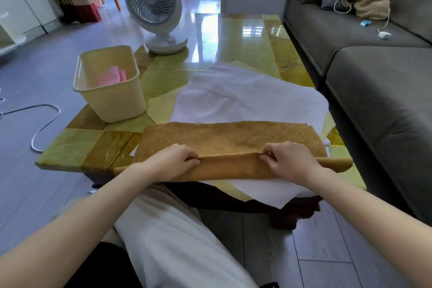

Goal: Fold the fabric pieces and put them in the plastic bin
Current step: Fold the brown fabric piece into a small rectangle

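At six o'clock, my left hand (174, 162) and right hand (288, 161) each pinch the raised near fold of the mustard-brown napped fabric piece (229, 138), set apart so the edge carries over evenly. It lies on a white fabric sheet (245, 98), probably next in line. At ten o'clock, within reach, the cream plastic bin (112, 103) stands on the glossy green table (245, 37), with a folded pink cloth (112, 77) inside.

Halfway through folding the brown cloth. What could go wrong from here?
The brown cloth lies on the white fabric, which overhangs the near edge of the table; dragging the fold might pull it off. The cloth's right end sticks out past the right hand, so the fold may come out crooked.
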Demonstrator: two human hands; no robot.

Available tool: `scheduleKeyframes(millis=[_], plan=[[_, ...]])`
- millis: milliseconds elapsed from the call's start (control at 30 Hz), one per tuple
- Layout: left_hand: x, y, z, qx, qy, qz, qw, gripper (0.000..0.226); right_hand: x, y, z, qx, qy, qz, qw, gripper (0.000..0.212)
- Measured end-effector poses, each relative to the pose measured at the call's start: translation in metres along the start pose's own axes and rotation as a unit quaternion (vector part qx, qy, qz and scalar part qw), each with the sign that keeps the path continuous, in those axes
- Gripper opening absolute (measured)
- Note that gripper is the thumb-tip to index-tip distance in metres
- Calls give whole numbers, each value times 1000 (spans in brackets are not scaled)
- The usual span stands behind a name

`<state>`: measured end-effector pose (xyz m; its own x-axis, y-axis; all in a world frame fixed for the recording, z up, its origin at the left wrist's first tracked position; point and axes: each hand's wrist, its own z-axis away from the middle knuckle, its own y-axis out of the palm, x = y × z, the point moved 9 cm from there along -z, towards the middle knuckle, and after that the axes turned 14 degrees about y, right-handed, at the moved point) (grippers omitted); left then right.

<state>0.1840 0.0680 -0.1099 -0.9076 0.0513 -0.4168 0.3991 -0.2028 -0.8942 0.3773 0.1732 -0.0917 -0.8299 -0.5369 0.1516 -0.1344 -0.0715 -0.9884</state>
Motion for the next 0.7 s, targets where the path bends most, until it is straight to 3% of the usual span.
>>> scheduleKeyframes(millis=[67, 233, 400, 700], plan=[[2, -8, -7, 12, -1, 7, 1000, 37, -1, -7, -11, -4, 3, 5, 1000, 30], [16, -45, -37, -58, -24, -41, 997, 18, -5, -19, -49, -37, 42, 11, 998, 28], [31, -54, -65, -85, -47, -76, 992, 17, -15, -8, -87, -30, 102, 25, 994, 25], [58, -32, -88, -58, -65, -63, 994, 22, -21, 17, -113, 10, 105, -27, 994, 24]])
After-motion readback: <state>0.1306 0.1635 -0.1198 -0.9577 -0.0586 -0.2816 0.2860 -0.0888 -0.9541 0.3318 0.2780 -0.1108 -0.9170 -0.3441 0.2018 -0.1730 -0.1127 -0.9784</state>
